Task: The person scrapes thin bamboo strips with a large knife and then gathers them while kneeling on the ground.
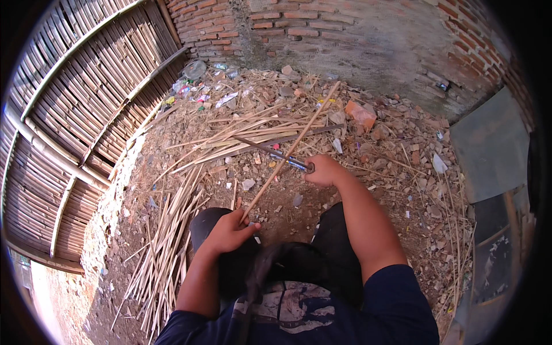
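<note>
My left hand (231,231) is closed around the lower end of a long, thin bamboo strip (312,119), which slants away up and to the right. In my right hand (323,171) is a knife with a long, narrow dark blade (257,145) and a partly blue handle, its tip toward the upper left. The knife crosses the strip near the strip's middle; whether the edge touches it I cannot tell. Ahead of my hands lies a loose pile of split bamboo strips (253,133). More pale strips (164,259) are heaped beside my left knee.
Rubble, dry straw and bits of plastic litter cover the dirt ground (287,198). A brick wall (322,34) closes off the far side. At the left leans a bamboo slat screen (92,109); grey panels (491,144) stand at the right. A broken orange brick (361,114) lies near the wall.
</note>
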Motion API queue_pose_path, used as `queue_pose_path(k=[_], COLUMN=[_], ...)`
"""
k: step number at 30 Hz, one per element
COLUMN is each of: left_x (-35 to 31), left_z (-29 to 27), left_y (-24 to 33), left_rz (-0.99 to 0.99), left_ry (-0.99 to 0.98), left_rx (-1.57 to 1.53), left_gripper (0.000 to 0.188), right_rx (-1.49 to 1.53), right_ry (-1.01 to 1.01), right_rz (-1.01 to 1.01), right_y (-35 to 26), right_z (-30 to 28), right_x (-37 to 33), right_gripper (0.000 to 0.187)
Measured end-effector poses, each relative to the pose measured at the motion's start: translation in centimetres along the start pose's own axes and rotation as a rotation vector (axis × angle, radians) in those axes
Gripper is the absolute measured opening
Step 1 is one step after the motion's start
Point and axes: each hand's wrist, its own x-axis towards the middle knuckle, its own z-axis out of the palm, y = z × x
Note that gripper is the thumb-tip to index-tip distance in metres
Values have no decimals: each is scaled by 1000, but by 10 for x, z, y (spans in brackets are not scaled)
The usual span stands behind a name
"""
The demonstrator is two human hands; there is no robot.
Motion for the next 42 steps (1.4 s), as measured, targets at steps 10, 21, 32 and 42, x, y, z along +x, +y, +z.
queue_pose_path(k=[10,21,32,42], left_x=[2,-1,1,0], left_z=[4,-1,2,3], left_y=[2,2,3,11], left_rz=[28,4,8,-26], left_ry=[8,17,15,10], left_rx=[28,15,-10,40], left_gripper=[44,45,42,38], right_rx=[66,186,-63,32], right_ry=[93,189,-1,151], right_rz=[-4,173,-26,44], right_y=[9,13,3,19], right_z=[4,-15,-2,-7], right_x=[-3,2,-3,-4], right_gripper=[52,74,53,56])
